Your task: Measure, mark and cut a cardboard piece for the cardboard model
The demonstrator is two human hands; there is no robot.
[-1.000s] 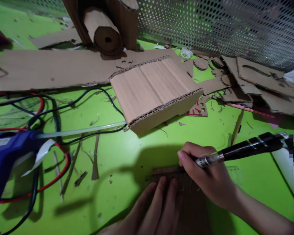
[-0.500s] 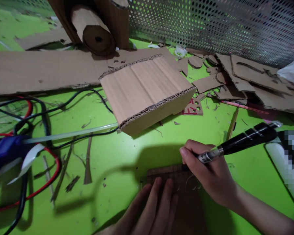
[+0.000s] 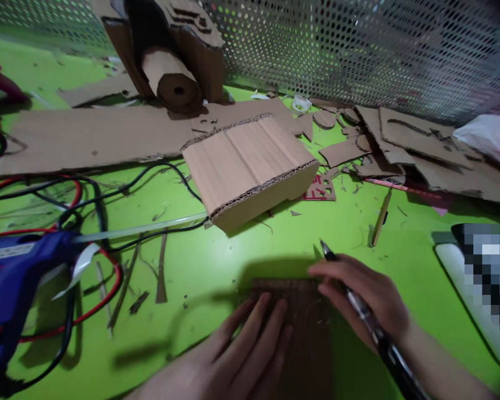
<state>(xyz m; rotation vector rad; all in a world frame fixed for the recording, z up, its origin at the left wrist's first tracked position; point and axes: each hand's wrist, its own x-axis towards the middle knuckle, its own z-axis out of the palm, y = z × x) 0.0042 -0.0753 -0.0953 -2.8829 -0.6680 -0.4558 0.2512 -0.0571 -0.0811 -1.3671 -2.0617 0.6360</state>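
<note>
Left hand [image 3: 245, 347] was closest to me, palm down, fingers stretched out and slightly spread, pressing on a dark cardboard piece [image 3: 310, 355]. Not gripping anything. That piece lay flat on the green table [image 3: 191, 264] at the near edge of the view, in shadow, so any marks on it were hard to read. Right hand [image 3: 381, 294] was at its far right corner, fingers closed around a black pen [image 3: 375, 331]. Pen tip pointed away, past the cardboard's far edge. Couldn't tell if it touched the table.

Off to the left: blue glue gun [image 3: 37, 250], clear glue stick [image 3: 145, 225] out the back toward the box, red cable [image 3: 117, 275] looped nearby, thin scraps [image 3: 161, 272] beside. Right side: slim yellow tool [image 3: 381, 219].

Further out, mid-table: cardboard box [image 3: 250, 161], tilted, red-printed piece [image 3: 327, 193] just beside it. Offcut pile [image 3: 416, 133] to the right, long cardboard panel [image 3: 87, 136] left. Behind those, cardboard tube [image 3: 166, 69] in its frame, then perforated screen [image 3: 337, 50].
</note>
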